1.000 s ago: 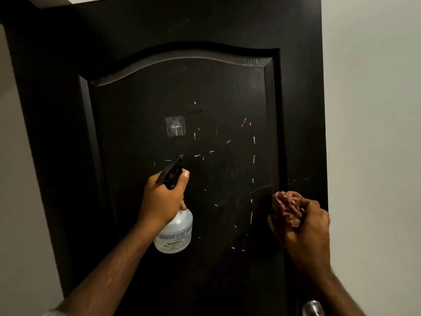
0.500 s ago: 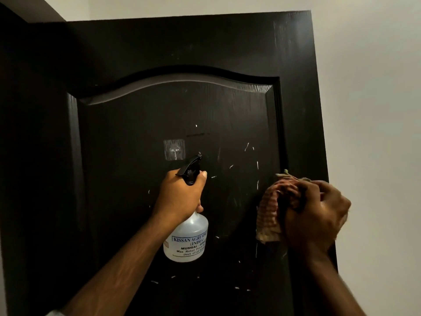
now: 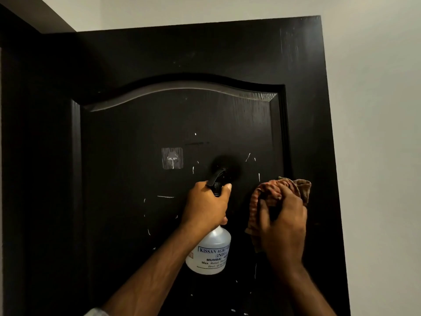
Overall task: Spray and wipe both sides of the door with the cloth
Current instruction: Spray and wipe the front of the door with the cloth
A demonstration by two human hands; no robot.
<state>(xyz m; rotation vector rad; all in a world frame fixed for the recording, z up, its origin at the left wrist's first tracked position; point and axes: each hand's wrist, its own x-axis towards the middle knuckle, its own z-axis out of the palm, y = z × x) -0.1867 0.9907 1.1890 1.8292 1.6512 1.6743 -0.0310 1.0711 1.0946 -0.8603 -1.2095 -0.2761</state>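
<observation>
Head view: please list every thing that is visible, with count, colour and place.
door: one, black, fills most of the view, droplets on its panel
adhesive hook: one, clear with metal, on the panel left of the sprayer head
spray bottle: one, translucent white with black trigger, in front of the panel
cloth: one, reddish-brown striped, at the panel's right edge
wall: one, off-white, right of the door
left hand: one, grips the bottle's neck
right hand: one, grips the cloth
</observation>
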